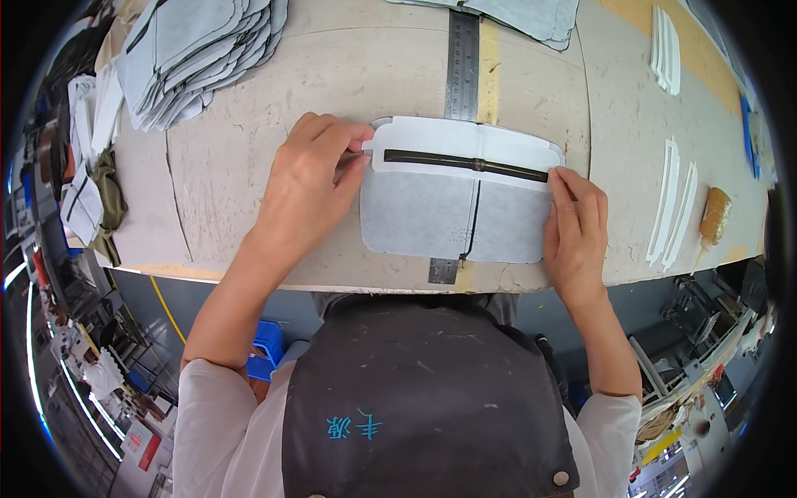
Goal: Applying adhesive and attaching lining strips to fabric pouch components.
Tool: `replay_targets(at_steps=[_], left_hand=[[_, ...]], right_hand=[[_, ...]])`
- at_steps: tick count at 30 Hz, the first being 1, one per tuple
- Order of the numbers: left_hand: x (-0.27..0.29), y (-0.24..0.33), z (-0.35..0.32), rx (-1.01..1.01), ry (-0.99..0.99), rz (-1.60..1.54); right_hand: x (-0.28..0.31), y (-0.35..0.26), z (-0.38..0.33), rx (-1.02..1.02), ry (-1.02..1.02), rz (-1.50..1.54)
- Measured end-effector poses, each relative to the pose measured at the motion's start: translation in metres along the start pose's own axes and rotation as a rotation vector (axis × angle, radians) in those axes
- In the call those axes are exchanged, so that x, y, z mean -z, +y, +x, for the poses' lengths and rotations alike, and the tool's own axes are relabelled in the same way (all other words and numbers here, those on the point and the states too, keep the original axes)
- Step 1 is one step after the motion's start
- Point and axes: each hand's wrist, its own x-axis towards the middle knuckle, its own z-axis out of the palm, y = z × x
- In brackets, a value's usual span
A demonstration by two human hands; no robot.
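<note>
A grey panel (415, 214) with rounded corners lies flat on the work table in front of me, a dark line running down its middle. Along its upper part sits a white frame-shaped strip (432, 133) with a long slot, and a black band shows through the slot. My left hand (309, 178) pinches the strip's left end between thumb and forefinger. At the other side, my right hand (579, 228) has its fingertips closed on the strip's right end and the panel's right edge. The panel covers part of a steel ruler (462, 70) fixed to the table.
Stacked grey panels (203, 54) lie at the far left, and more panels (531, 18) at the far edge. White slotted strips (664, 199) lie to the right, beside a small amber bottle (715, 217). Yellow tape (488, 75) runs along the ruler. The table's front edge (365, 289) is near my apron.
</note>
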Motion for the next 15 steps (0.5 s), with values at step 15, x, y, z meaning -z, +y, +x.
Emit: replay_targets(at_steps=[15], left_hand=[[-0.022, 0.001, -0.04, -0.265, 0.214, 0.134]], right_hand=[[0.018, -0.012, 0.031, -0.086, 0.075, 0.252]])
